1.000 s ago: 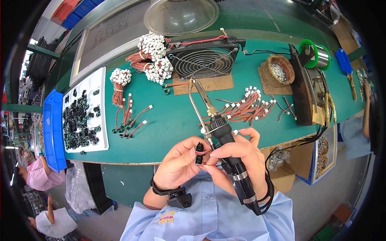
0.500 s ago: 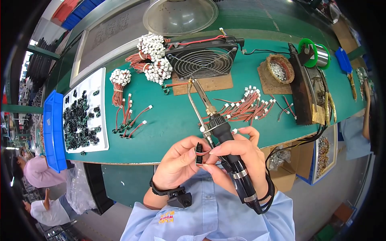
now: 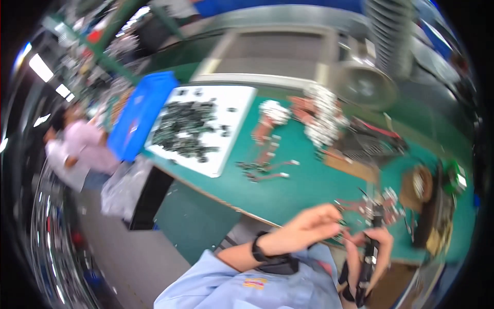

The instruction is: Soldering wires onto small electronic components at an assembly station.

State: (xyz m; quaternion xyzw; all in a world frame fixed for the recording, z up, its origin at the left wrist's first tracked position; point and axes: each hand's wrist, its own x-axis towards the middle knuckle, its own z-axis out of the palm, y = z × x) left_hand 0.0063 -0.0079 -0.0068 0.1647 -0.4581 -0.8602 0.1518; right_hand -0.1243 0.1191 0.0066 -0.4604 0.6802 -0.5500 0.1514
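My R hand (image 3: 374, 244) is wrapped round the black handle of a soldering iron (image 3: 368, 270), its front end pointing away from me over the green bench mat (image 3: 303, 193). My L hand (image 3: 314, 224) is pinched, fingertips together on a small dark part (image 3: 340, 223), just beside the R fingers; too blurred to tell the part's exact shape or whether R fingers touch it too. Both hands are at the near bench edge, R of ctr. Black band (image 3: 259, 248) on my L wrist, lt-blue shirt (image 3: 221, 286) below.

Past the iron: loose red/dark wire leads w/ white conns (image 3: 393, 203). Farther R, a round dish (image 3: 423, 185) on a brown board, and a green solder spool (image 3: 457, 176) near the bench's R end. Beyond the hands, a black fan (image 3: 368, 139) w/ a cardboard pc (image 3: 350, 167) in front. L of the fan, a big bundle of white-conn. wires (image 3: 323, 121); a smaller bundle (image 3: 272, 114) next to it, w/ a few wired parts (image 3: 262, 169) lying nearer me.

Far L: white tray (image 3: 239, 121) full of small dark-green/black pcs, blue bin (image 3: 139, 121) alongside, clear plastic bag (image 3: 123, 193) below bench lvl. Two co-workers in the L bkgd, one w/ pink top (image 3: 85, 141), one w/ white top (image 3: 62, 160).
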